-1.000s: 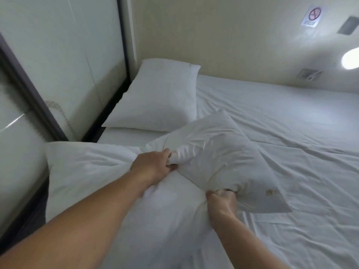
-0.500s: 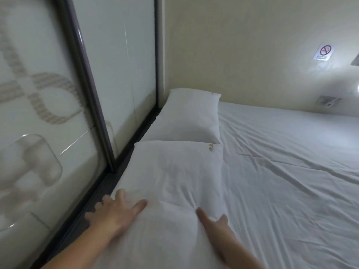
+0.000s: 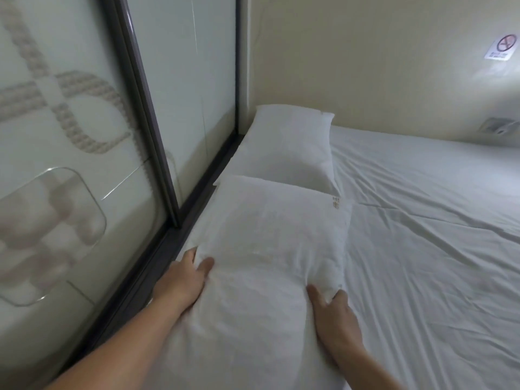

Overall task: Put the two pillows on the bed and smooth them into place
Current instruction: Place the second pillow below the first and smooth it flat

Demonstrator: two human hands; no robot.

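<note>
The near pillow (image 3: 270, 249) lay flat along the left edge of the bed (image 3: 422, 249), its long side hard against the dark frame (image 3: 157, 257) of the sliding glass panel (image 3: 70, 164), because that edge is the head end and a pillow set there has something to back onto. Its far end just overlapped the near end of the far pillow (image 3: 292, 147), which sat in the bed's far left corner, where the glass meets the cream wall (image 3: 365, 66). I judged both pillows placed, with only the smoothing left.

My left hand (image 3: 183, 280) lay on the pillow's frame-side edge, fingers (image 3: 206, 263) spread apart and flat, clamped on nothing, pressing the filling down so that side would not ride up the frame. My right hand (image 3: 334, 313) was at the opposite, mattress-side edge; its thumb and fingers were parted round a bunched corner of the case, touching it, though I could not tell whether they truly pinched the cloth or only pushed against it. Holding both long edges at once let me keep the pillow square to the bed's edge while flattening it.

The small gold emblem (image 3: 335, 203) sat at the pillow's far right corner. Beyond lay the creased white sheet (image 3: 436, 291), and a no-smoking sign (image 3: 502, 47) hung on the wall.
</note>
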